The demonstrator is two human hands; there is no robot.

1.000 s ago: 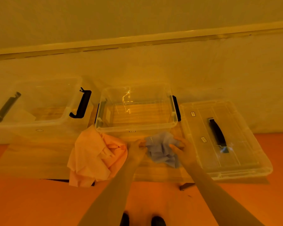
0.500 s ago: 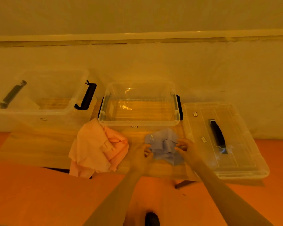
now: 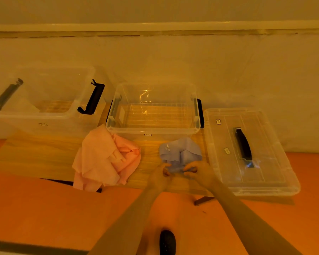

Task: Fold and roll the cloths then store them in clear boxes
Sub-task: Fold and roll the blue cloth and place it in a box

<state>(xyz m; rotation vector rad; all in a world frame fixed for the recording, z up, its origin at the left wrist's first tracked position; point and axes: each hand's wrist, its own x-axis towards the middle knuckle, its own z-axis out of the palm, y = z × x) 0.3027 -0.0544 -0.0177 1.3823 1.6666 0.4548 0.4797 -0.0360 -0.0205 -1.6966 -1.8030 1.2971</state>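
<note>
We pinch the crumpled blue cloth (image 3: 180,153) at its near edge with left hand (image 3: 159,176) and right hand (image 3: 199,172); next, we spread it flat for folding.

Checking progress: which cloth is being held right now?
The blue cloth, pinched by the left hand and right hand; the pink cloth lies untouched left of it.

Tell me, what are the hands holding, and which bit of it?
Both hands, left and right, pinch the crumpled blue cloth along its near edge, close together.
</note>
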